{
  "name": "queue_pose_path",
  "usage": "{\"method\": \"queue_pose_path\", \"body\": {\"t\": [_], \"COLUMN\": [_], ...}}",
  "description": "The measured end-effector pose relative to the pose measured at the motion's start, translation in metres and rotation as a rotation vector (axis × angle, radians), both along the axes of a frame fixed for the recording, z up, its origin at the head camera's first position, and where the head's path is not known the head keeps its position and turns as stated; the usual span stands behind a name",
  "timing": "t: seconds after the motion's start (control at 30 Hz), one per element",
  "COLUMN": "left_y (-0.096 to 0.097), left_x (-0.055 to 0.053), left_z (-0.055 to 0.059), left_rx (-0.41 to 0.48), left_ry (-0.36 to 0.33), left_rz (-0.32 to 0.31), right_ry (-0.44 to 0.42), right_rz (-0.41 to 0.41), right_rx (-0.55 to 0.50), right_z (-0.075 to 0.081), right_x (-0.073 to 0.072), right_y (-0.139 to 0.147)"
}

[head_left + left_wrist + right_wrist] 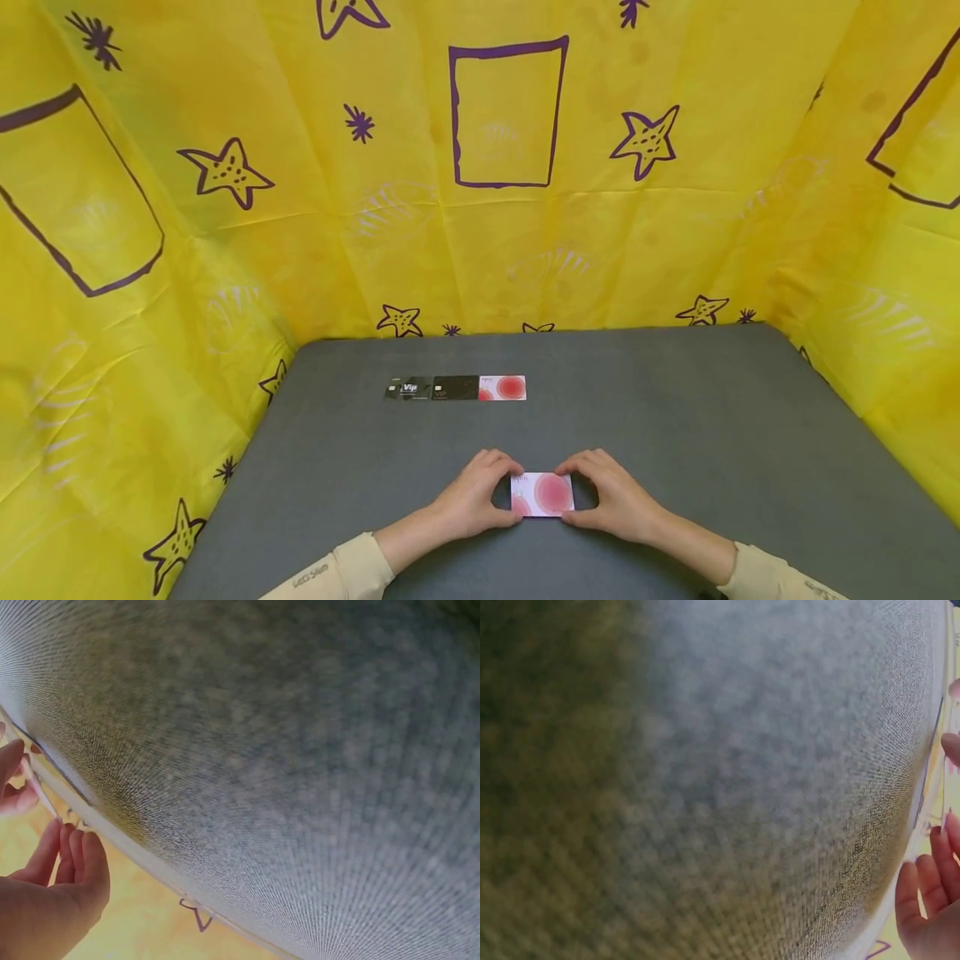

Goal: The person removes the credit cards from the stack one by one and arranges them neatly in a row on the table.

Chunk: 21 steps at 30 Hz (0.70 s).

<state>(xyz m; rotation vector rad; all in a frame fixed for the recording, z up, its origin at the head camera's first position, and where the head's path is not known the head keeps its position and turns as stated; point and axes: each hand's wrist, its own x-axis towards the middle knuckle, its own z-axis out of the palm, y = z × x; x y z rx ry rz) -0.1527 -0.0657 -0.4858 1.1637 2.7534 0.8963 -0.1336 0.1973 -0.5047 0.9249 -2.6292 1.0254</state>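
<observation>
Between both hands is a white card with pink circles (542,495), printed side up, near the front middle of the table. My left hand (477,495) pinches its left edge, thumb at the lower corner and fingers at the upper one. At the opposite edge, my right hand (613,498) grips the two right corners the same way. In the left wrist view the card (42,789) appears nearly edge-on, pinched by the left hand (64,892). The right wrist view catches the right hand (934,892) at its right border.
Farther back, three cards lie in a row: a dark Vip card (407,389), a black card (455,388) and a white card with red circles (503,388). They rest on a grey table (675,417). Yellow cloth (510,250) with purple drawings surrounds the table's back and sides.
</observation>
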Motion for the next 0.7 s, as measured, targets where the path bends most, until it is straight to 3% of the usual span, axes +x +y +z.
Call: {"method": "queue_pose_path", "body": {"t": [0.3, 0.7], "left_y": [0.0011, 0.0024], "left_x": [-0.0025, -0.0060], "left_z": [0.0086, 0.0106], "left_rx": [0.016, 0.004], "left_ry": [0.077, 0.137], "left_rz": [-0.001, 0.005], "right_ry": [0.045, 0.106], "right_rz": [-0.039, -0.054], "right_rx": [0.000, -0.008], "right_z": [0.0033, 0.0071], "right_x": [-0.0022, -0.0054], "right_y": [0.0003, -0.0005]}}
